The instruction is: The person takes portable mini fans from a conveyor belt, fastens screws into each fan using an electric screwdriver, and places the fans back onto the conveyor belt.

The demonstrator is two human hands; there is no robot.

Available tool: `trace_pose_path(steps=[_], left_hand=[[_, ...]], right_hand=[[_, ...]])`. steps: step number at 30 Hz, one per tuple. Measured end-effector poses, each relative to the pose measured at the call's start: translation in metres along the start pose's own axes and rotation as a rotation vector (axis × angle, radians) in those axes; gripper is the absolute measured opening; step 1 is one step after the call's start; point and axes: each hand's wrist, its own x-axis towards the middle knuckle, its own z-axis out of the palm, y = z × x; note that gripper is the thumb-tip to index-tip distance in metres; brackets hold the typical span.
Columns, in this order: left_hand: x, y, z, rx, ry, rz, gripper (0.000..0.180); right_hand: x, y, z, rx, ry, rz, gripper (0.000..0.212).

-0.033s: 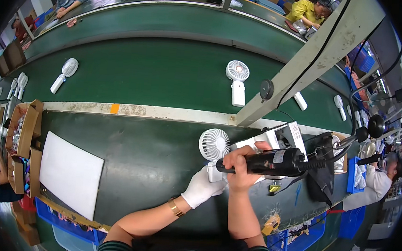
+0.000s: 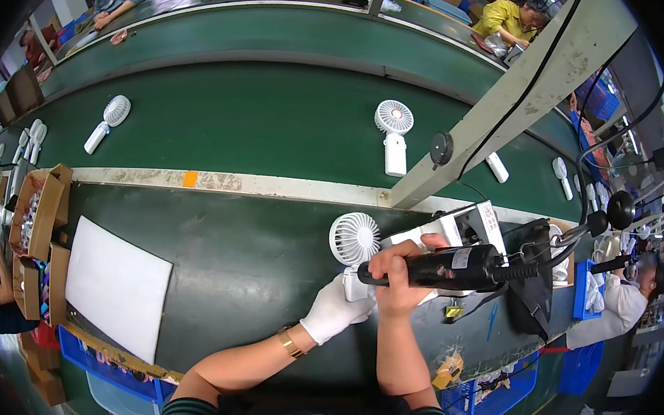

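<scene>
In my gloved left hand [image 2: 337, 311] is a white handheld fan [image 2: 354, 239], gripped by its handle with the round slatted head pointing away from me. My bare right hand [image 2: 400, 279] wraps round a black electric screwdriver [image 2: 452, 268], held nearly level. Its tip end meets the fan's handle close to my left fingers; the exact contact point is hidden by the hands. Behind the screwdriver a white and dark boxy fixture [image 2: 471, 228] stands on the bench, partly covered by my right hand.
A white sheet [image 2: 119, 288] lies at the left beside cardboard boxes [image 2: 35, 215]. Beyond the pale rail, more fans [image 2: 395, 138] rest on a green belt [image 2: 253, 123]. A slanted metal post [image 2: 512, 97] rises at right. A black bag [image 2: 528, 277] and blue bin [image 2: 589, 290] are right.
</scene>
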Motion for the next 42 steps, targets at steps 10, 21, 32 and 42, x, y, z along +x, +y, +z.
trace_pose_path(steps=[10, 21, 32, 42], left_hand=[[0.001, -0.008, 0.0, 0.112, 0.068, 0.033, 0.039], [0.005, 0.007, -0.013, -0.292, 0.01, 0.025, 0.034], [0.139, 0.153, -0.25, 1.173, 1.057, 0.528, 0.073], [0.08, 0.186, -0.44, 1.394, 1.579, -0.022, 0.046]], right_hand=[[-0.008, 0.022, -0.005, 0.061, 0.01, 0.028, 0.047], [0.014, -0.025, -0.021, -0.201, -0.041, -0.402, 0.058], [0.013, -0.027, -0.016, -0.456, 0.004, -0.245, 0.047], [0.015, -0.027, -0.021, -0.438, 0.038, -0.296, 0.057]])
